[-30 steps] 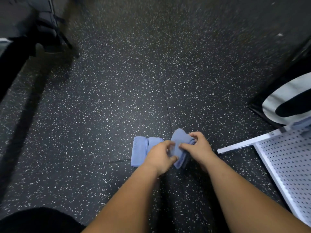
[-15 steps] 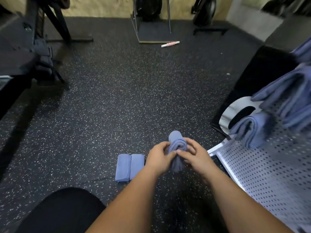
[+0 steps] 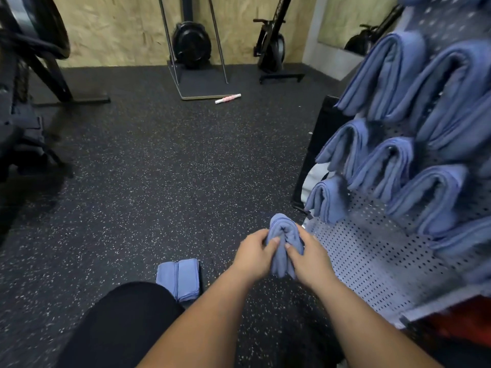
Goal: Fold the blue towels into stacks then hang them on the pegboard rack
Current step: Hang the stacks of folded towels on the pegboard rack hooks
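Both hands busy: left hand (image 3: 252, 251) and right hand (image 3: 310, 256) each wrap fingers and thumb round the doubled-over towel bundle (image 3: 283, 229), one per side, fold crest up. Bundle is in the air just beside the lower left edge of the pegboard rack (image 3: 372, 261), off the floor (image 3: 159, 168).

Handling, my read: light, soft, limp cloth. Layers will splay or slide apart if the grip loosens; nothing breakable. Best hold is as now, squeezing both legs below the crest so the loop can drop over a peg.

Rack carries many hung towels (image 3: 385, 75) draped the same way; bare holes show at its lower left. One more folded stack (image 3: 178, 277) lies on the floor, well left of the rack, by the person's knee (image 3: 119, 328).
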`<state>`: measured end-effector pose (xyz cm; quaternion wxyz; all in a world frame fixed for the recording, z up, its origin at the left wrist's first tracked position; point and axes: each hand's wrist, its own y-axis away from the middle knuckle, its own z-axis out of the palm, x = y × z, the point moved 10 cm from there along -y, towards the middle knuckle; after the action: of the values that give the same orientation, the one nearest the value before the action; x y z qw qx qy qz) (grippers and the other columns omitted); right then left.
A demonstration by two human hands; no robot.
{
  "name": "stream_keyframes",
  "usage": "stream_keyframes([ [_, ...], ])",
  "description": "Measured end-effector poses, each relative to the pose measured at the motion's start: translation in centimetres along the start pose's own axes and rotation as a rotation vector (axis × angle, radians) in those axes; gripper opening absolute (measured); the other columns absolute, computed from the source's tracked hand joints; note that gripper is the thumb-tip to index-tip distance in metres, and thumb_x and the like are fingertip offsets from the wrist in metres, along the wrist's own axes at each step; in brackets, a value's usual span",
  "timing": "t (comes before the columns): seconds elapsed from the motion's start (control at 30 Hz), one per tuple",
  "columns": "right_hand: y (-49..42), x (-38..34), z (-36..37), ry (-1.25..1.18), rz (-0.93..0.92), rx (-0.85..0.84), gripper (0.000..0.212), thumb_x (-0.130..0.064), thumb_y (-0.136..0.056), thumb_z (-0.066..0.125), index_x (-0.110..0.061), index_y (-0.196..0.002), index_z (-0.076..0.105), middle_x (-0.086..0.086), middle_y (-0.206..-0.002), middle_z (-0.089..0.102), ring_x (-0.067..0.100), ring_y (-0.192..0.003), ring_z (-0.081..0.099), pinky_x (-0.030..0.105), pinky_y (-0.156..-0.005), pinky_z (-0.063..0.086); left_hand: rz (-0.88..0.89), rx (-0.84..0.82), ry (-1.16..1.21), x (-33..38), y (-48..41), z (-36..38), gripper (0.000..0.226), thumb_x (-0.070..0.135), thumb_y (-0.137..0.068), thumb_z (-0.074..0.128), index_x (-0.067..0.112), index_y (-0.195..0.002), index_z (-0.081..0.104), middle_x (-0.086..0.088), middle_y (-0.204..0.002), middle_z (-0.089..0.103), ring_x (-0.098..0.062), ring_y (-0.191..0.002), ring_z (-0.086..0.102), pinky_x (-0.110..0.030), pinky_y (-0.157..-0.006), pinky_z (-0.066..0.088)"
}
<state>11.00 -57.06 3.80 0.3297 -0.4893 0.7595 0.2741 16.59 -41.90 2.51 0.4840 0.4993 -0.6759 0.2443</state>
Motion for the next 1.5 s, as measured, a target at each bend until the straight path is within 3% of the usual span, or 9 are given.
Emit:
stream_keyframes([
  [0.17, 1.4, 1.1, -2.1, -0.016, 0.032, 0.019, 0.047, -0.039, -0.103, 0.060, -0.041, -0.149, 0.050, -0.006, -0.130, 0.065, 0.011, -0.113, 0.065, 0.034, -0.100, 0.052, 0.036, 0.038, -0.002, 2.3, 0.2, 1.0, 0.032, 0.050, -0.094, 0.060, 0.031, -0.114, 0.075, 0.014, -0.097, 0.078, -0.010, -0.091, 0.073, -0.043, -0.090, 0.060],
  [0.3, 2.5, 2.7, -4.3, -0.018, 0.133, 0.131, 0.020, -0.030, -0.104, 0.059, -0.026, -0.121, 0.068, -0.006, -0.103, 0.072, 0.007, -0.085, 0.063, 0.016, -0.069, 0.044, 0.091, 0.069, -0.053, 4.2, 0.0, 1.5, 0.016, 0.040, -0.097, 0.069, 0.036, -0.111, 0.075, 0.019, -0.090, 0.077, -0.005, -0.084, 0.071, -0.036, -0.084, 0.061],
  [0.4, 3.2, 4.6, -6.1, -0.045, 0.225, 0.237, 0.017, -0.030, -0.101, 0.062, -0.026, -0.113, 0.073, -0.008, -0.088, 0.072, 0.017, -0.080, 0.064, 0.028, -0.069, 0.045, 0.127, 0.037, -0.080, 5.4, -0.6, 2.6, 0.015, 0.037, -0.098, 0.070, 0.037, -0.111, 0.076, 0.020, -0.090, 0.077, 0.000, -0.085, 0.071, -0.034, -0.086, 0.060],
  [0.57, 3.8, 6.4, -8.4, -0.180, 0.271, 0.477, 0.031, -0.040, -0.102, 0.059, -0.034, -0.129, 0.071, -0.003, -0.111, 0.072, 0.017, -0.093, 0.066, 0.037, -0.085, 0.056, 0.249, -0.011, -0.103, 8.1, -2.6, 4.8, 0.023, 0.036, -0.099, 0.065, 0.042, -0.120, 0.073, 0.025, -0.099, 0.077, 0.002, -0.093, 0.071, -0.036, -0.093, 0.059],
  [0.73, 4.1, 5.8, -10.3, -0.276, 0.262, 0.663, 0.040, -0.035, -0.106, 0.058, -0.034, -0.146, 0.061, -0.005, -0.120, 0.052, -0.002, -0.084, 0.052, 0.027, -0.083, 0.038, 0.323, 0.015, -0.031, 10.7, -5.3, 5.6, 0.027, 0.032, -0.100, 0.067, 0.038, -0.125, 0.074, 0.024, -0.108, 0.077, 0.003, -0.101, 0.071, -0.034, -0.098, 0.057],
  [0.87, 3.4, 6.1, -10.5, -0.334, 0.256, 0.755, 0.043, -0.036, -0.106, 0.060, -0.037, -0.149, 0.058, -0.005, -0.120, 0.051, -0.002, -0.088, 0.053, 0.027, -0.085, 0.040, 0.322, -0.025, 0.029, 10.9, -7.9, 7.3, 0.031, 0.038, -0.098, 0.066, 0.036, -0.128, 0.074, 0.021, -0.111, 0.078, 0.001, -0.107, 0.071, -0.036, -0.102, 0.056],
  [1.03, 1.6, 7.8, -9.8, -0.388, 0.333, 0.821, 0.044, -0.039, -0.106, 0.058, -0.037, -0.150, 0.057, -0.004, -0.117, 0.048, 0.015, -0.095, 0.059, 0.028, -0.088, 0.041, 0.328, -0.090, 0.034, 11.2, -10.0, 9.7, 0.026, 0.033, -0.100, 0.068, 0.036, -0.125, 0.075, 0.021, -0.106, 0.079, 0.003, -0.101, 0.071, -0.034, -0.099, 0.057],
  [1.27, -1.4, 10.1, -10.1, -0.361, 0.365, 0.864, 0.047, -0.041, -0.106, 0.054, -0.048, -0.152, 0.050, -0.002, -0.119, 0.048, 0.024, -0.116, 0.055, 0.031, -0.088, 0.039, 0.288, -0.141, -0.008, 9.8, -12.7, 13.1, 0.032, 0.046, -0.097, 0.060, 0.040, -0.125, 0.072, 0.019, -0.104, 0.078, -0.008, -0.101, 0.072, -0.038, -0.097, 0.058],
  [1.5, -2.7, 11.6, -10.9, -0.249, 0.352, 0.825, 0.048, -0.037, -0.107, 0.055, -0.040, -0.155, 0.050, 0.009, -0.139, 0.051, 0.019, -0.129, 0.042, 0.026, -0.090, 0.032, 0.243, -0.125, -0.026, 9.5, -14.3, 15.8, 0.024, 0.033, -0.104, 0.058, 0.033, -0.123, 0.073, 0.010, -0.106, 0.079, -0.018, -0.101, 0.071, -0.037, -0.092, 0.057],
])
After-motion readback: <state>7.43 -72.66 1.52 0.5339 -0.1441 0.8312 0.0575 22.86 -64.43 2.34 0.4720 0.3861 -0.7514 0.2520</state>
